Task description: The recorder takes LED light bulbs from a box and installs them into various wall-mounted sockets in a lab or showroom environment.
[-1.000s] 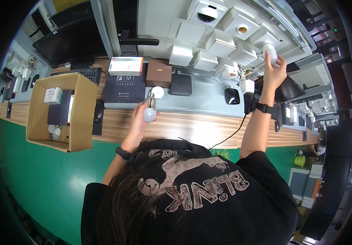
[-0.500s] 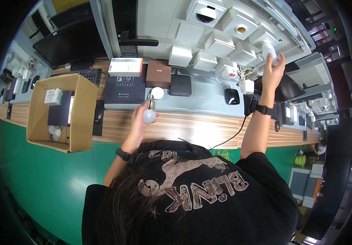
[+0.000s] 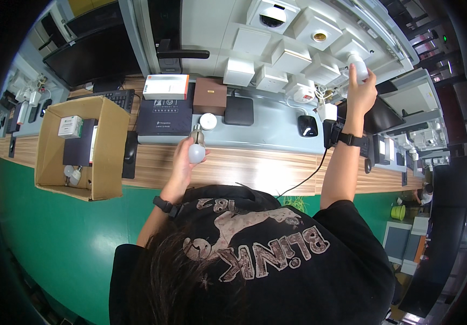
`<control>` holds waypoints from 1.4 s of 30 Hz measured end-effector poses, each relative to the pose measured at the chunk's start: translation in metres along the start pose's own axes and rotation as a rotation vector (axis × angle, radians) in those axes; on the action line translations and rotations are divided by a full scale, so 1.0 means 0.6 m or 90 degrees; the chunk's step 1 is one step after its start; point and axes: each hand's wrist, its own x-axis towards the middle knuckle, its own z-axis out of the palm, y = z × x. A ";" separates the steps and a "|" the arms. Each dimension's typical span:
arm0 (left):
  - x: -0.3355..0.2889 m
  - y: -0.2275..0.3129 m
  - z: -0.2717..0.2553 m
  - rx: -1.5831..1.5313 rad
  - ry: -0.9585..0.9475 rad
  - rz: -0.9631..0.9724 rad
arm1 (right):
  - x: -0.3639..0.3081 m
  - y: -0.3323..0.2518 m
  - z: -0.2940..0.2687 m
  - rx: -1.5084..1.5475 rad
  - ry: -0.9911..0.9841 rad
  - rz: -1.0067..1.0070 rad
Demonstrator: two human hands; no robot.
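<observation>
**Left hand (image 3: 183, 162) holding a loose bulb (image 3: 196, 153), right hand (image 3: 361, 95) reaching up to a second bulb (image 3: 358, 69)**

In the head view, the left hand is gripping the loose bulb, its fingers and thumb closing around the side. The white dome is facing the person, and the metal base is pointing away, close to a round white disc (image 3: 208, 121) on the grey ledge (image 3: 279, 130). The bulb is hovering over the near edge of that ledge, by the wooden desk (image 3: 293, 168).

The right hand is stretching far forward, with its fingers clasping the second bulb from both sides. That bulb is sitting against a white square mount (image 3: 347, 44) on the pale panel (image 3: 209, 32); how firmly it is seated, one cannot tell.

To the left, an open cardboard box (image 3: 107, 157) is holding a small white-and-green carton (image 3: 70, 127) and more bulbs (image 3: 76, 176). Beyond the left hand, a white box (image 3: 166, 88) is resting on a dark flat box (image 3: 164, 120). A brown box (image 3: 210, 96) is standing just beside them, with a black square device (image 3: 239, 111) lying on its right.
</observation>
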 end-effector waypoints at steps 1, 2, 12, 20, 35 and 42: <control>0.000 0.000 0.000 0.002 0.003 -0.005 | 0.002 0.001 0.000 -0.001 0.000 0.000; 0.000 -0.001 0.000 0.003 0.003 -0.005 | 0.004 0.002 0.001 0.000 -0.028 0.031; 0.000 -0.005 0.006 0.009 0.002 -0.011 | -0.003 -0.007 0.006 0.041 0.094 -0.148; 0.009 -0.008 0.004 -0.014 -0.001 -0.012 | 0.019 0.000 0.023 0.030 0.018 -0.159; 0.007 -0.008 0.001 -0.008 -0.007 -0.017 | 0.026 -0.010 0.013 0.033 -0.004 -0.072; 0.009 -0.006 -0.001 -0.018 -0.019 -0.015 | 0.033 -0.007 0.018 -0.027 -0.031 -0.039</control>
